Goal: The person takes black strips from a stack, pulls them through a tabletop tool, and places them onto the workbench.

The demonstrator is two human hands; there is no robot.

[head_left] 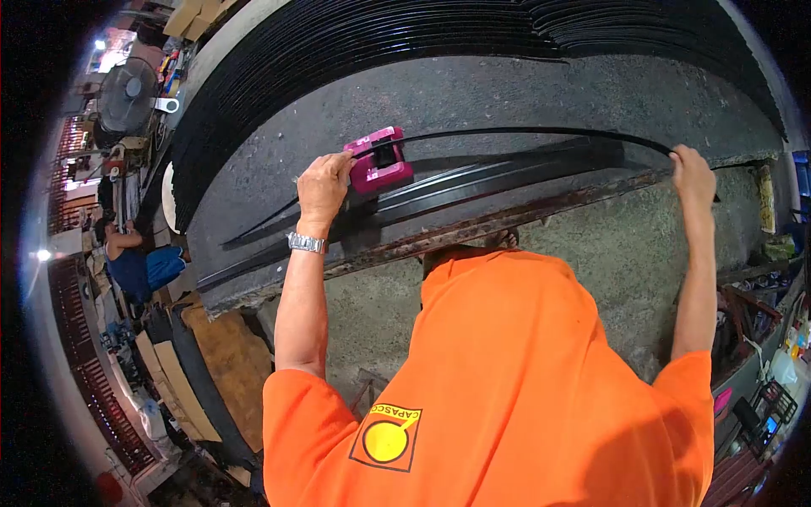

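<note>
My left hand (323,188), with a metal watch on its wrist, pinches a long thin black strip (524,129) beside a pink block-shaped fixture (382,175). The strip passes over the fixture's dark middle and bows upward to the right. Its right end is between the closed fingers of my right hand (693,176). The fixture rests on the dark grey worktable (473,93); what kind of device it is I cannot tell. Below the held strip, several flat black strips (498,179) lie near the table's front edge.
Rows of stacked black strips (380,42) line the back of the table. At far left are a fan (128,93) and another person (139,262) in dark blue. Cardboard (224,363) lies at lower left. Assorted items (752,414) stand at right.
</note>
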